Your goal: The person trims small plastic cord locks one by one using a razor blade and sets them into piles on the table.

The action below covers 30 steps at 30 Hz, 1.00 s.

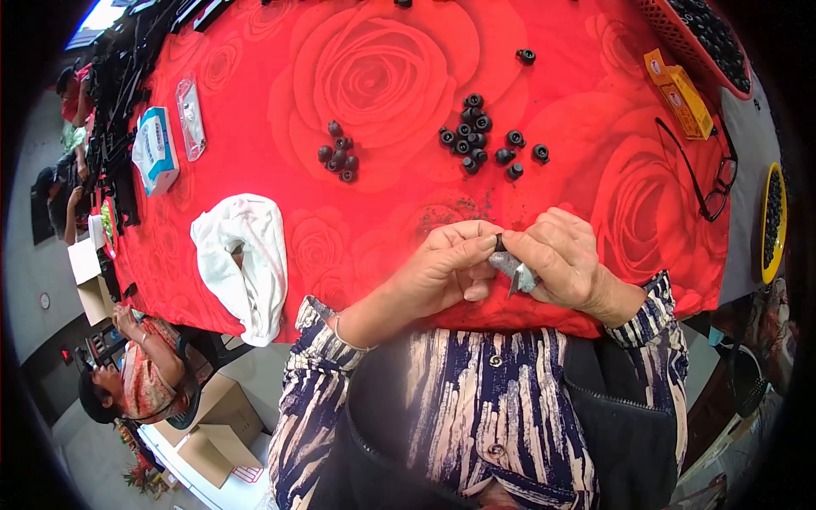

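Note:
My left hand (pixel 459 262) pinches a small black cap-like part (pixel 499 242) between thumb and fingertips, close in front of my body. My right hand (pixel 563 259) is closed around a short blade (pixel 515 279) with a pale grey wrapping, and its thumb presses against the black part. The blade's tip points down toward me. Dark crumbs (pixel 459 208) are scattered on the cloth just beyond my fingers. Farther off lies a group of black ring-topped parts (pixel 472 127). A smaller cluster of rounded black parts (pixel 339 155) sits to its left.
A red rose-patterned cloth (pixel 374 76) covers the table. At left are a white cloth (pixel 246 263), a tissue pack (pixel 155 151) and a clear packet (pixel 190 119). At right are eyeglasses (pixel 710 183), a yellow box (pixel 678 95), a red basket (pixel 659 25) and a yellow tray (pixel 767 270).

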Each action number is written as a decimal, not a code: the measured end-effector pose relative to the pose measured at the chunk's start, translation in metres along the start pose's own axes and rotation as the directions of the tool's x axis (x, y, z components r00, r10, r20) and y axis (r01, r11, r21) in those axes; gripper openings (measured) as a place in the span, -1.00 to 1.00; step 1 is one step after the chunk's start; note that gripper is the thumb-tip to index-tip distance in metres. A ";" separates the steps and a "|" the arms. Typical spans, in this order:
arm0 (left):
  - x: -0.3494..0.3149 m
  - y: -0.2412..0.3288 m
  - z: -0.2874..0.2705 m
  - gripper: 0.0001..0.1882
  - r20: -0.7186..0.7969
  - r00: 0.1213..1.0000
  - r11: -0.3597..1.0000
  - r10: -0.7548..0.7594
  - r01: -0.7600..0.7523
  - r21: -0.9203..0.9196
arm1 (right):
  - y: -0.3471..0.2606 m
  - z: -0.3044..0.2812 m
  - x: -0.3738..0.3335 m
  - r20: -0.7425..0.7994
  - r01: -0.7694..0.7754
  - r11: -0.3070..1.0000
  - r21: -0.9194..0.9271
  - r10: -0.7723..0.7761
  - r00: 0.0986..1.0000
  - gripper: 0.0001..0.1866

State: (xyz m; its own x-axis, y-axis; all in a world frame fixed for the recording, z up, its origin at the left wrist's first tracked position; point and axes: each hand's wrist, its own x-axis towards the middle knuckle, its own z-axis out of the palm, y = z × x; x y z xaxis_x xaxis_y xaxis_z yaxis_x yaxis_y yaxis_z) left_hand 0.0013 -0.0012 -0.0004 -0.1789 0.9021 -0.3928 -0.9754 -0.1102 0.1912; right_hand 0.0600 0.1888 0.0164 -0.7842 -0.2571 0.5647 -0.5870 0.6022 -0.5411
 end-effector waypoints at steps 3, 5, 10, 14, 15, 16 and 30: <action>0.000 0.000 0.001 -0.73 -0.009 1.000 1.000 0.021 -0.021 0.012 | 0.002 0.005 0.002 -0.066 0.005 1.000 0.001 -0.004 0.998 -0.52; 0.000 0.004 0.007 -0.83 -0.062 0.998 0.999 0.020 -0.023 -0.040 | 0.002 0.006 0.008 -0.047 -0.046 0.999 0.013 0.047 0.998 -0.53; -0.003 0.006 0.009 -0.84 -0.057 0.997 0.999 0.043 -0.042 0.008 | 0.000 0.001 0.010 -0.025 0.009 1.000 -0.003 -0.009 1.000 -0.62; -0.009 0.018 0.010 -0.87 -0.068 0.975 0.953 0.213 -0.192 0.234 | 0.006 -0.001 0.011 -0.016 -0.041 0.999 -0.002 0.041 0.999 -0.75; -0.010 0.024 0.014 -0.89 -0.138 0.877 0.804 0.460 -0.346 0.484 | 0.008 -0.001 0.010 0.015 -0.065 0.998 -0.021 0.065 0.998 -0.76; -0.010 0.029 0.017 -0.90 -0.135 0.717 0.573 0.684 -0.414 0.708 | 0.010 -0.002 0.009 0.044 -0.090 0.995 -0.037 0.092 0.995 -0.76; -0.016 0.095 -0.039 -0.82 0.384 0.102 -0.397 0.918 0.206 0.894 | 0.006 0.003 0.012 0.109 -0.102 0.991 -0.082 0.110 0.988 -0.82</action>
State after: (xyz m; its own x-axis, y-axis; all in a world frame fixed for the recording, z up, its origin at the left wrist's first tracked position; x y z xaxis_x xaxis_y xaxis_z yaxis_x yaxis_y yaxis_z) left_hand -0.0932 -0.0418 -0.0110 -0.8636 0.1516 0.4808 0.4662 0.6031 0.6473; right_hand 0.0465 0.1869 0.0186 -0.8614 -0.2696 0.4305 -0.4858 0.6849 -0.5431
